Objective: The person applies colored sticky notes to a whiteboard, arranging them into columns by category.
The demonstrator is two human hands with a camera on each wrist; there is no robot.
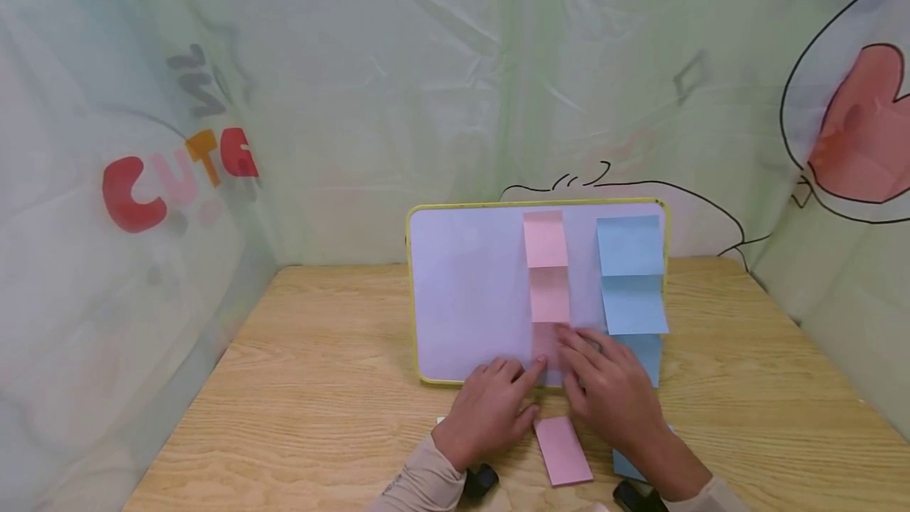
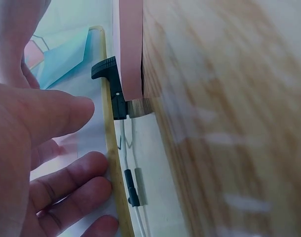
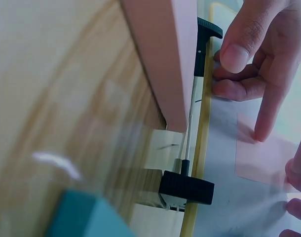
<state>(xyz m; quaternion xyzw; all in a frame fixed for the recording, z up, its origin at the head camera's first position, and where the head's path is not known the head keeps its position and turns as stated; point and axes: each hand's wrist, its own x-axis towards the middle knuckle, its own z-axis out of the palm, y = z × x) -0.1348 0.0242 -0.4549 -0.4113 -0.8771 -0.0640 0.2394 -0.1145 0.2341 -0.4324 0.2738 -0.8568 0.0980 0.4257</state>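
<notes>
Three pink sticky notes run down a whiteboard [image 1: 469,291] in a column, the lowest pink note [image 1: 544,342] partly covered by fingers. My left hand [image 1: 490,409] touches that note near its lower edge with an extended index finger; its other fingers bend loosely beside the board. My right hand [image 1: 611,389] rests its straight fingertips on the note's right side. In the right wrist view, the left index fingertip meets the pink paper [image 3: 254,160]. Below the hands lies a pink sticky-note pad [image 1: 564,453] on the table.
Blue sticky notes [image 1: 629,247] form a column on the board's right side. A blue pad [image 1: 626,466] lies partly behind the right forearm. Black stand feet [image 3: 187,187] support the yellow-framed board on the wooden table [image 1: 313,385]. A printed curtain [image 1: 377,101] surrounds the table.
</notes>
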